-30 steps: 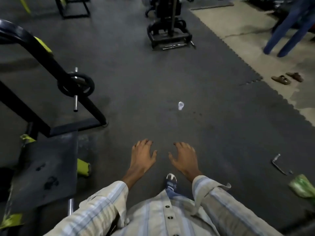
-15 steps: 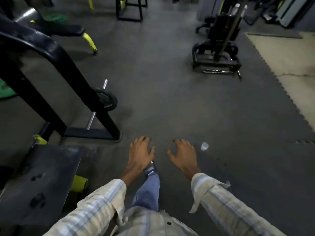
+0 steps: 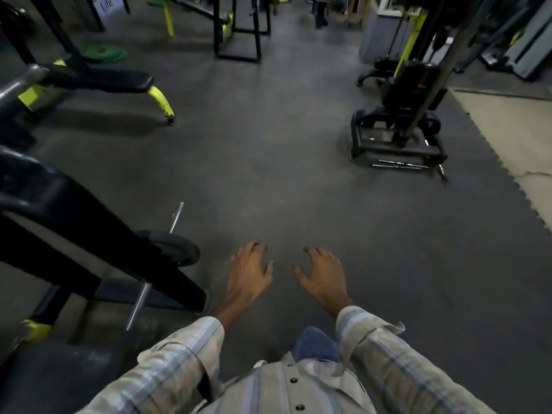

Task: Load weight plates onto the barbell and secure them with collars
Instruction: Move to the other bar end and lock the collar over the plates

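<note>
Right now both hands are hanging out in front of the body over the dark rubber floor [image 3: 298, 180], carrying nothing: the left hand [image 3: 249, 271] and the right hand [image 3: 324, 274] are showing their backs to the camera, palms down, fingers loosely spread and a little bent at the tips, thumbs pointing toward each other with a gap between. That looks like the posture of someone walking with arms ready, probably on the way to fetch a plate or a collar rather than working on anything yet. A single black weight plate [image 3: 176, 248] is sitting on a steel bar [image 3: 176, 216] low on the left, just beside the left hand but not touching it; the bar is running behind a slanted black frame [image 3: 89, 234], and its near end is sticking out below. Whether this is the barbell to be loaded or only a storage peg on the frame, I cannot tell, and no collar is showing on it. That frame is crowding the left side, so any reach toward the plate would be coming in from the right of it. Farther off, a black bench with yellow legs [image 3: 125, 82] is standing at upper left, some green plates [image 3: 104, 53] are lying on the floor behind it, and a cable machine [image 3: 403, 115] with a short chrome handle [image 3: 400, 165] at its base is standing at upper right, well apart from the hands.
</note>
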